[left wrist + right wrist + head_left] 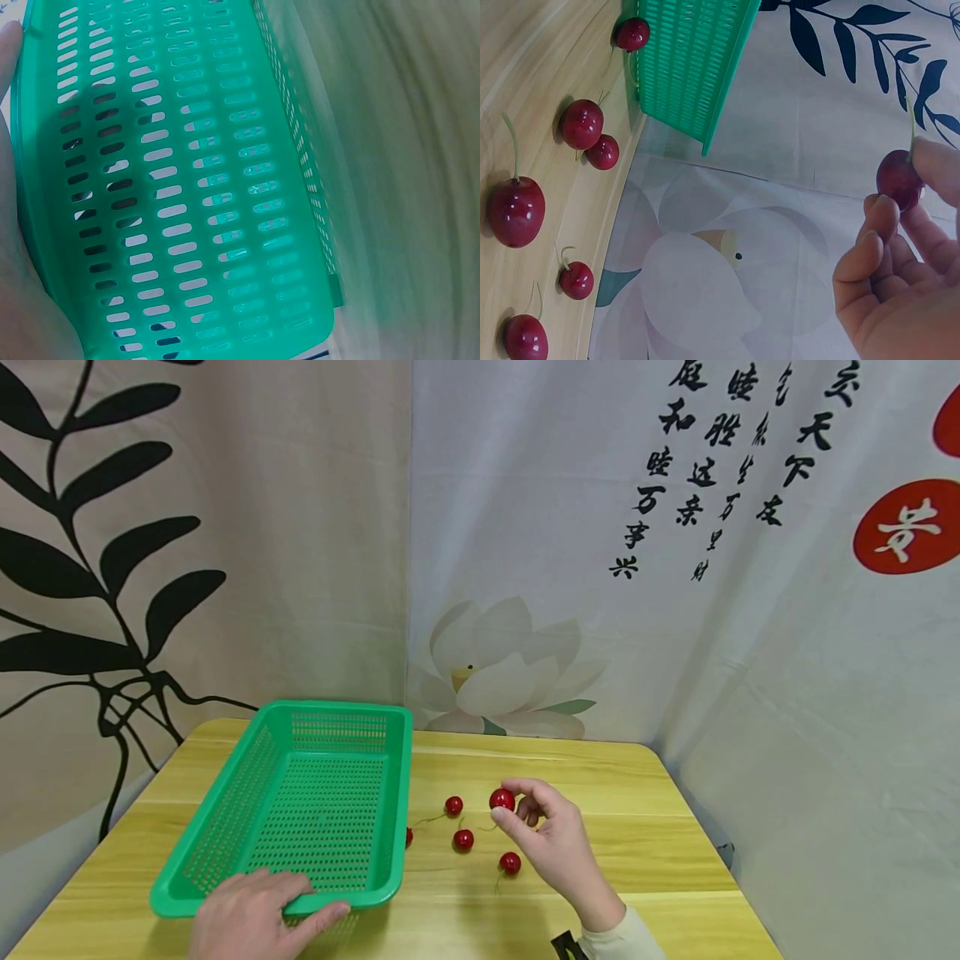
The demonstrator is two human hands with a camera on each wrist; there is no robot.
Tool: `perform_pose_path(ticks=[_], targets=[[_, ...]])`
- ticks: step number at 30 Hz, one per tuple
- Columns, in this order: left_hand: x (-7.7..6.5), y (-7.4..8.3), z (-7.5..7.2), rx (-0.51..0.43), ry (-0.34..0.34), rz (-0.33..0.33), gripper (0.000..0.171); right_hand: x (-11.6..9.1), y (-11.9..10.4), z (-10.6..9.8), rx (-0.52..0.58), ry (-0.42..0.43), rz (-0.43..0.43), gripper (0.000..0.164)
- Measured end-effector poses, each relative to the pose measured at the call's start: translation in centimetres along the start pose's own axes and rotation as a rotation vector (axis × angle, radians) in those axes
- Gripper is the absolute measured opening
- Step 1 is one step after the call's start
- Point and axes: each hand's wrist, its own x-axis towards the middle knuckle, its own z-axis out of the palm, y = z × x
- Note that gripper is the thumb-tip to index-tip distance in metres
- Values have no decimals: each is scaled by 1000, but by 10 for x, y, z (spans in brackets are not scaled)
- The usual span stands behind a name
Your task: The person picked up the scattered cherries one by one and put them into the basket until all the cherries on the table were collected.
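A green plastic basket [330, 810] with slotted walls stands on the left of the table, with nothing inside it. My left hand [251, 914] grips its near rim, fingers over the inside and thumb along the outside; the left wrist view shows the basket's perforated end wall [165, 187] close up. To the right of the basket, my right hand [551, 839] pinches a dark red cherry [898, 180] between thumb and fingertips, above the table. Its green stem points up in the right wrist view. Several other stemmed cherries [462, 840] lie on the wood below and beside this hand.
The light wooden table [622, 877] ends at a printed cloth backdrop [525, 527] at the back and right. One cherry [408, 837] lies right at the basket's right side, partly hidden by it. Another cherry [510, 862] lies nearest the front.
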Motion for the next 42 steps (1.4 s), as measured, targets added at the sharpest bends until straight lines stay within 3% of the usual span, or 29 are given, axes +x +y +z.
perform_pose_path(ticks=[15,26,32,42], targets=[[1,0,0,3,-49,-29,42,3,0,13,14,-57,-44,31],[0,-1,1,7,-18,-13,42,8,-5,26,14,-71,-49,31],[0,0,1,4,-13,-12,43,13,-10,36,-7,-116,-53,31],[-1,0,2,7,-28,-14,43,19,-9,58,7,-201,-135,32]])
